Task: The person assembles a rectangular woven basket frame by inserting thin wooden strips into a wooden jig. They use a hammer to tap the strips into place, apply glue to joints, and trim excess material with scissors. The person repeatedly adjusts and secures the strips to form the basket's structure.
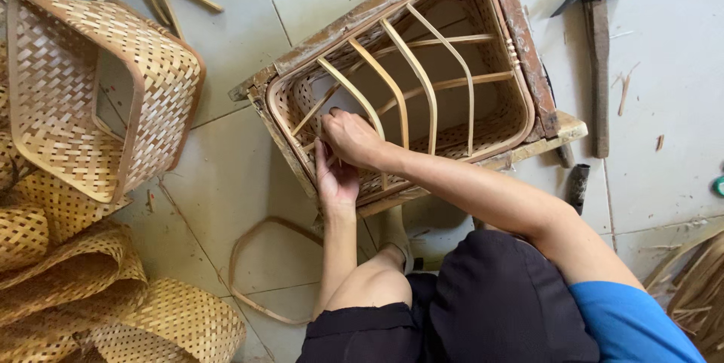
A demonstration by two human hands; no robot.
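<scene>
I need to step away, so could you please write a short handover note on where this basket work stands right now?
Right hand: fingers pinched at the foot of the nearest curved bamboo rib, at the basket's near rim.
Left hand: pressed against the outer wall below it.
Woven basket sits in a wooden frame on the floor.
Done: four curved ribs arch over the opening.
Left: that rib's end looks not fully tucked.
Hammer lies to the right, loose bamboo hoop near the knee.

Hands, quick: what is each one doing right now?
Left hand: open, palm flat against the woven basket rim.
Right hand: fingers curled on a bamboo strip; actual grip cannot be told.
</scene>
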